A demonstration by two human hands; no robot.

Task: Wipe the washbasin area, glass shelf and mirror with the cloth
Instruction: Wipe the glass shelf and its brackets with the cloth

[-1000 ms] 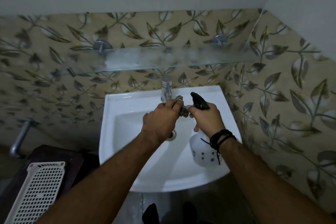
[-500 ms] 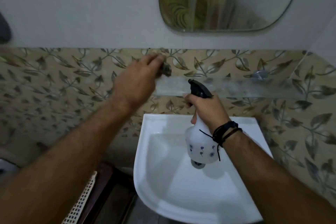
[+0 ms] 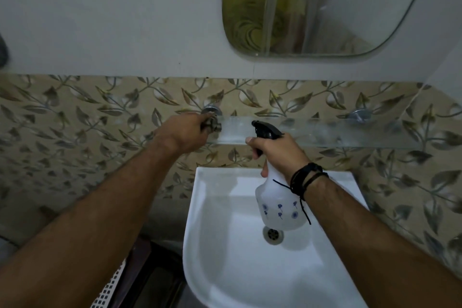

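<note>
My left hand (image 3: pixel 186 130) is clenched round a small dark cloth (image 3: pixel 212 124), wadded up, pressed at the near-left end of the glass shelf (image 3: pixel 325 132), right by the left chrome bracket (image 3: pixel 212 109). Right hand (image 3: pixel 277 151) grips the neck of a spray bottle (image 3: pixel 278 205) w/ black trigger head, hanging below it over the washbasin (image 3: pixel 225 245). Mirror (image 3: pixel 325 7) is up and to the right of both hands, untouched as far as I can tell.

Risks, my read: shelf looks fogged/wet to the right of the cloth, so the wad could skid and only smear. Pushing down hard at the shelf edge could stress the glass or loosen the bracket. Cloth is tiny, bunched; fingers may drag on the glass and leave marks. Bottle is held one-handed by the neck, w/ wet fingers it could slip and drop into the basin. Bottle's nozzle sits close to the shelf's front edge, may knock it on a sweep rightward.
</note>
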